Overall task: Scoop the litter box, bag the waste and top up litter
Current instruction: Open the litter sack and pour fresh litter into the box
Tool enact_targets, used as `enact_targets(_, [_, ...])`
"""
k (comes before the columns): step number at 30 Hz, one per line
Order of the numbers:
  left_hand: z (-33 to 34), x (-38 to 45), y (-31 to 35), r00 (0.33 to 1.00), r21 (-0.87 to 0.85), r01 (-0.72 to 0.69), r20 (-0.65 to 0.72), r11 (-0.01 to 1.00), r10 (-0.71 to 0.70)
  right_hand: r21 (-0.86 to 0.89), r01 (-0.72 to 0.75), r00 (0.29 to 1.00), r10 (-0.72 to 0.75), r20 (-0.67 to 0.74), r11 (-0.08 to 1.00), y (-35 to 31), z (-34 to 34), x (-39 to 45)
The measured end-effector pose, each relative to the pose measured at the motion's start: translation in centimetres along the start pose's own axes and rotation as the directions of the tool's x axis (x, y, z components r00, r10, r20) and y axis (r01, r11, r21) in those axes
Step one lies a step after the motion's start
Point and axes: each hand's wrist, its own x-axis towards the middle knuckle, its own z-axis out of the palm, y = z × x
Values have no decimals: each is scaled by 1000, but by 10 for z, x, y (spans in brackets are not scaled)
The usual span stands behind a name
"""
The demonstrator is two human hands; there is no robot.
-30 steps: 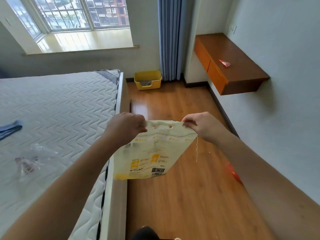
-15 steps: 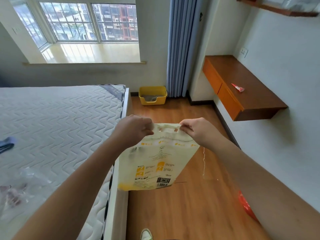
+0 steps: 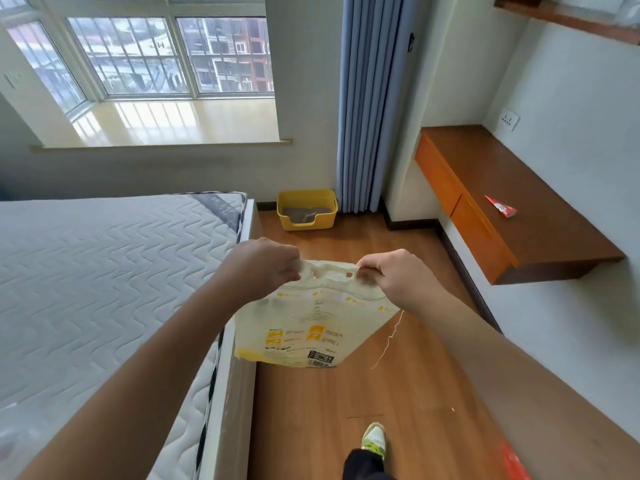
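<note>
Yellow litter box (image 3: 307,209) far beyond fingers, grey litter inside. Litter bag (image 3: 311,323) hung below, top pinched by curled left hand (image 3: 265,268) and right hand (image 3: 394,275).

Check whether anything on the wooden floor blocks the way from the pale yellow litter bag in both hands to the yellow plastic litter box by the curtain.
Nothing visible does. The left hand and right hand grip the pale yellow litter bag by its top; bare wooden floor runs to the yellow plastic litter box.
</note>
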Motion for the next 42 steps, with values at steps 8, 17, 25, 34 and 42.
enact_targets(8, [7,123,7,998,31,46,38,998,-48,-86,79,996,-82,-33,993,72,-42,91])
enact_targets(17, [17,212,-7,999,-11,49,7,999,-49,-155,120,992,-123,-11,981,118,-67,180])
enact_targets(25, [34,297,-67,992,-95,-42,-119,995,30,-112,82,997,-81,11,990,144,-65,286])
enact_targets(34, [38,401,-162,995,-120,-63,-87,991,53,-46,31,998,-28,58,998,145,-63,420])
enact_targets(42, [51,489,-204,992,-57,-86,-94,995,80,36,-22,997,19,80,999,175,-64,507])
